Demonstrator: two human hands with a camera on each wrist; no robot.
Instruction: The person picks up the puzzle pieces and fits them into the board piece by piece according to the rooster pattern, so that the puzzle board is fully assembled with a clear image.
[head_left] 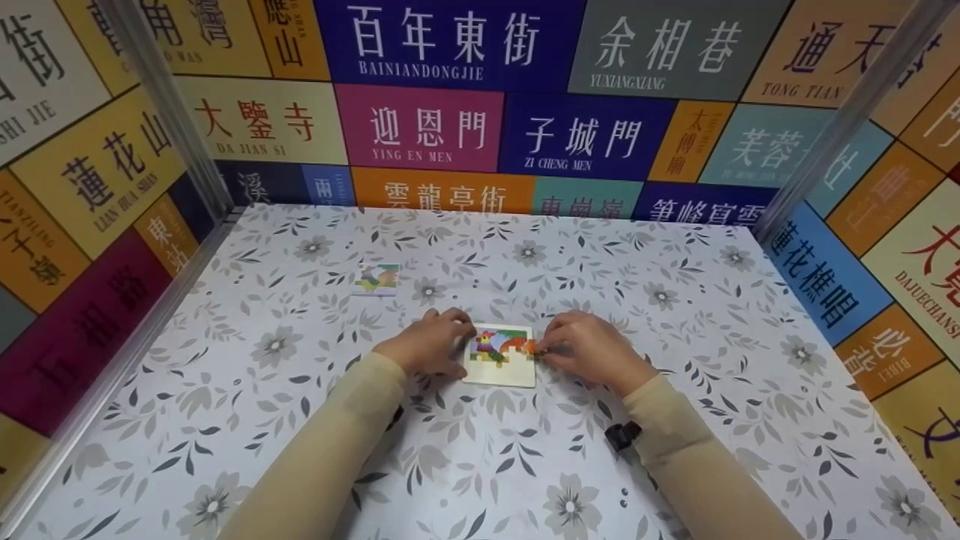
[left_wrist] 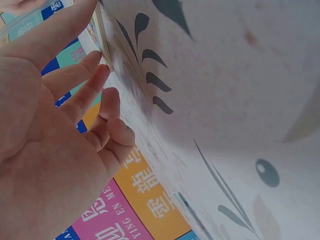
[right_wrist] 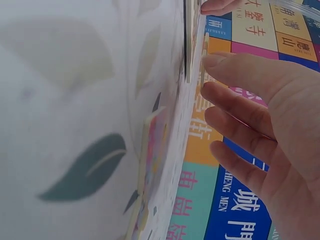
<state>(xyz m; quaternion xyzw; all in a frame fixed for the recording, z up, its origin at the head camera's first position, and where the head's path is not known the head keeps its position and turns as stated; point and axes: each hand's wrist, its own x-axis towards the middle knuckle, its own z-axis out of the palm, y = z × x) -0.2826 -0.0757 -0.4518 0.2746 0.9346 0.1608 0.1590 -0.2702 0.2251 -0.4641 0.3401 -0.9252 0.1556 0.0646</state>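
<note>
A small square jigsaw board (head_left: 501, 375) lies in front of me, its upper part filled with pieces forming a colourful bird picture (head_left: 492, 345). The lower part is bare and pale. My left hand (head_left: 431, 343) holds the board's left side, thumb near the lower corner and fingers higher up; in the left wrist view its fingertips meet the board's edge (left_wrist: 104, 42). At the right side, my right hand (head_left: 589, 349) pinches an orange puzzle piece (head_left: 532, 348) between thumb and fingers, right at the board's edge. Seen from the right wrist, its other fingers are loosely bent.
A small square picture (head_left: 376, 279) in similar colours lies farther back on the left. Loose puzzle pieces (right_wrist: 154, 145) lie on the table in the right wrist view. Sign-printed walls (head_left: 420, 127) surround the flower-patterned tabletop (head_left: 277, 345). A dark device (head_left: 622, 435) sits by the right wrist.
</note>
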